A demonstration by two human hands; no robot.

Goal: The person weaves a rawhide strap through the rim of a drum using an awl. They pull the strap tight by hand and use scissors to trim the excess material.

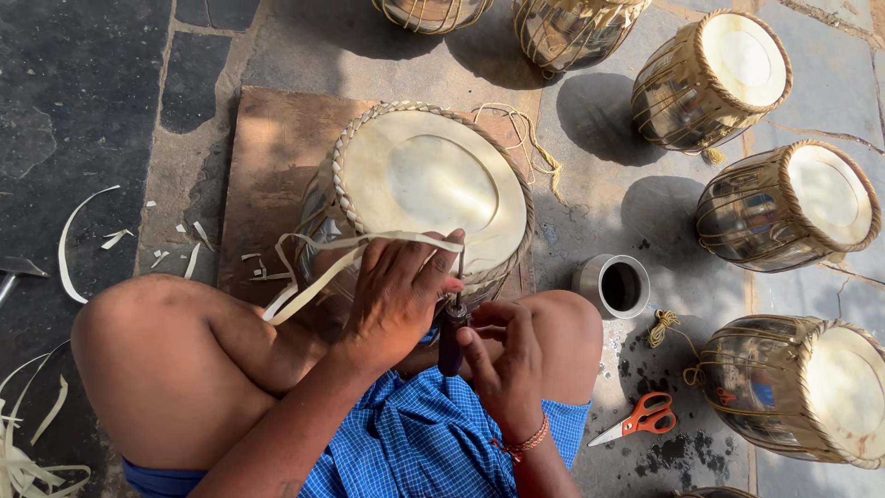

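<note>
Your left hand (pixel 396 286) is clenched on a pale hide strap (pixel 318 277) at the near rim of the metal-bodied drum (pixel 429 180), which sits tilted between your knees on a wooden board (pixel 277 157). Your right hand (pixel 502 355) grips a dark-handled tool (pixel 452 332), its tip against the lacing. Orange scissors (pixel 641 417) lie on the stone floor (pixel 599 194) beside a small metal cup (pixel 616 286)
</note>
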